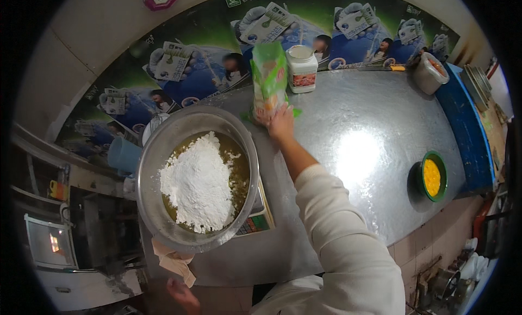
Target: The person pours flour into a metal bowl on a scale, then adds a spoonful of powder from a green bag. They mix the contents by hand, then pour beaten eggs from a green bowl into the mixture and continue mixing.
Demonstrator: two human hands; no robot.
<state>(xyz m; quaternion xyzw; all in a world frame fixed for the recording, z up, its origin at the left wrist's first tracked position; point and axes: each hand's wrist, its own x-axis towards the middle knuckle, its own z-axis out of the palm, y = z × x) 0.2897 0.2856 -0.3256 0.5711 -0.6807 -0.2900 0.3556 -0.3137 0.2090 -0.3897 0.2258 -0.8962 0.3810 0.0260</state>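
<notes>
My right hand (278, 121) grips the lower part of a green and clear plastic bag (269, 78), which stands upright near the back of the metal table and is a little blurred. A large stainless steel bowl (149, 205) sits to the left on a digital scale (261, 221). Inside it a heap of white powder (200, 184) lies on a brownish-yellow liquid (236, 160). Below the bowl, at the table's front edge, my left hand (183, 296) is blurred, loosely spread, with nothing seen in it. A beige cloth (175, 262) hangs just above that hand.
A white plastic jar (302, 70) stands right beside the bag. Farther right are a yellow-handled knife (383, 68), a lidded tub (430, 74) and a green bowl (442, 178) of yellow food. A light-blue plastic jug (122, 154) stands left of the steel bowl. A blue board (467, 127) borders the table's right side.
</notes>
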